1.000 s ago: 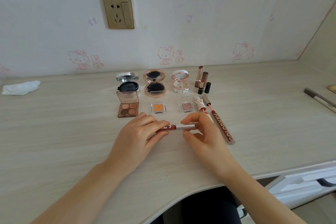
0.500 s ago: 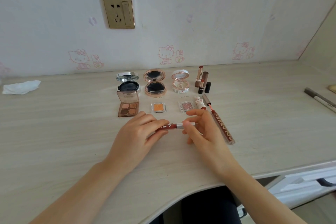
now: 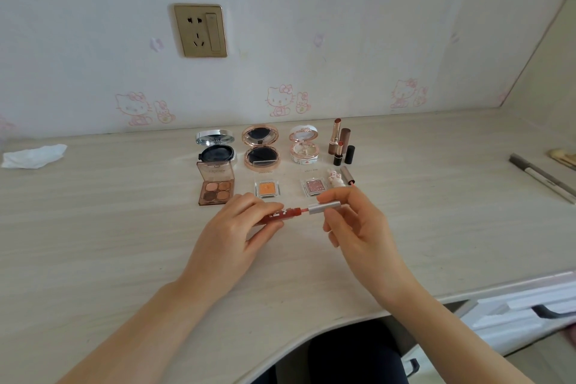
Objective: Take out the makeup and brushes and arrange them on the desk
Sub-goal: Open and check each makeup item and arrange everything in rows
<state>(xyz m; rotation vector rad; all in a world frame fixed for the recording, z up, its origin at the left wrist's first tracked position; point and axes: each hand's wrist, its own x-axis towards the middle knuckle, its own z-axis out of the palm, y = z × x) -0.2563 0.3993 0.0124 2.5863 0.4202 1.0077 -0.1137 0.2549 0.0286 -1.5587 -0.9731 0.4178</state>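
Note:
My left hand (image 3: 230, 237) grips the red lip gloss tube (image 3: 277, 216) just above the desk. My right hand (image 3: 358, 227) pinches its silver cap (image 3: 322, 207), which is pulled a little off the tube so the wand stem shows. Behind them stand three open round compacts (image 3: 261, 146), an open eyeshadow palette (image 3: 215, 184), two small square eyeshadow pans (image 3: 267, 188), upright lipsticks (image 3: 339, 142) and a small bunny-shaped item (image 3: 335, 179). A second lip gloss wand cap (image 3: 347, 174) lies behind my right hand, its tube hidden by it.
A crumpled tissue (image 3: 32, 155) lies at the far left of the desk (image 3: 109, 227). Pencils (image 3: 542, 178) lie at the right edge. A wall socket (image 3: 201, 29) sits above. A white drawer unit (image 3: 523, 312) stands below right.
My right hand has drawn the silver cap to the right, away from the tube. My left hand has kept the tube in place.

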